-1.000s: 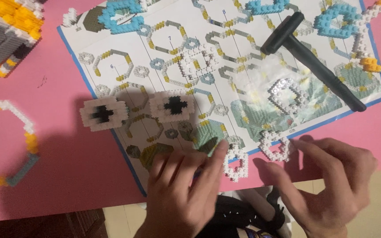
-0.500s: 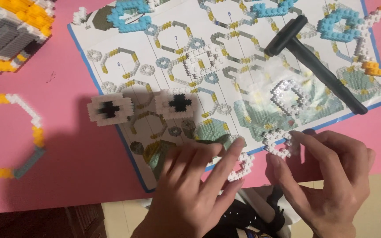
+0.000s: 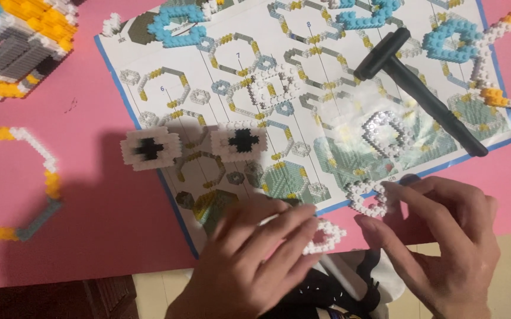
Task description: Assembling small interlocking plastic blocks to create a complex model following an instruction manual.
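Down at the bottom of the frame my left hand (image 3: 255,266) is flat and open, fingers spread, with the fingertips resting on a small white bead ring (image 3: 325,235) that sits on the pink mat (image 3: 90,224) right at the lower edge of the instruction sheet (image 3: 338,77). My right hand (image 3: 444,242), lower right, is loosely curled, and its fingertips are pinching a second white ring (image 3: 366,198) lying where the sheet's blue border meets the mat. The two rings are near each other but not touching as far as I can see.

Just above that, middle of the frame, there's a clear-ish grey bead hexagon (image 3: 388,131) lying on the greenish part of the sheet. Left of centre are two white bead squares with black crosses (image 3: 149,147), side by side, one half off the sheet's left edge.

Further up, the black T-shaped tool (image 3: 421,88) lies diagonally across the upper right of the sheet. Blue bead rings (image 3: 176,23) sit along the top, and a white and orange strip (image 3: 492,65) runs down the far upper right.

Over on the left edge there's a big white, yellow and grey loop (image 3: 13,183) on the mat, and in the upper left corner a chunky yellow and grey block build (image 3: 19,41), partly cut off.
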